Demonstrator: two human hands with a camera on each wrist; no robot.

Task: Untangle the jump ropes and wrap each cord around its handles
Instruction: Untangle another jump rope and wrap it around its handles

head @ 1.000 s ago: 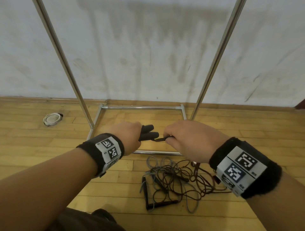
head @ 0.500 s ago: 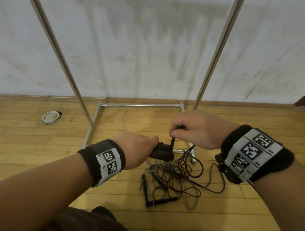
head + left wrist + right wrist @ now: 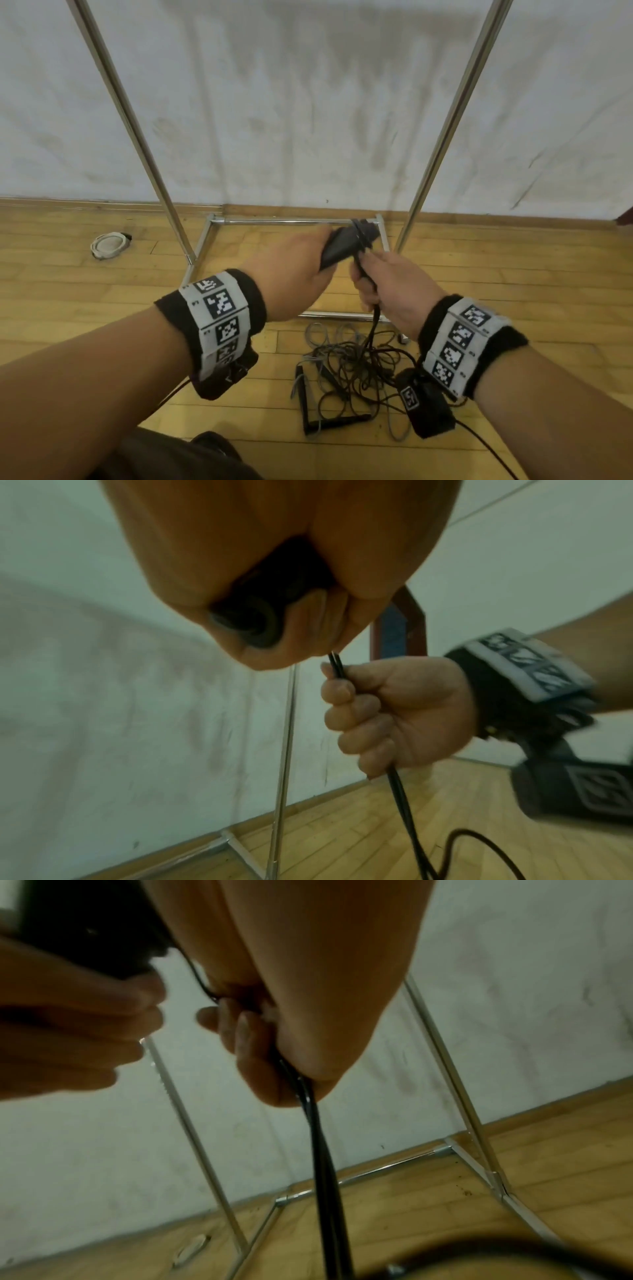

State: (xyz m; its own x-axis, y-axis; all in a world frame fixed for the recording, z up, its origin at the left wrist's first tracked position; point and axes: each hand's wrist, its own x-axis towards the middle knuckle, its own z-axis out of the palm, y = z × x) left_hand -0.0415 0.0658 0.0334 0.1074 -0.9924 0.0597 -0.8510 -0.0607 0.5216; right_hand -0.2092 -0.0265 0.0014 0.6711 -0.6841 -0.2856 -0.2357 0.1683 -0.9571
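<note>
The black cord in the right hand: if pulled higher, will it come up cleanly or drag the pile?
Likely floppy: the black cord hangs limp below the right hand. It probably drags: it runs into the tangled pile with grey cord on the floor. Looks light.

The left hand [image 3: 291,270] has lifted the pair of black foam handles [image 3: 346,245] higher and farther forward, while the right hand [image 3: 394,287] has dropped below them, gripping the thin black cord [image 3: 375,317].
</note>
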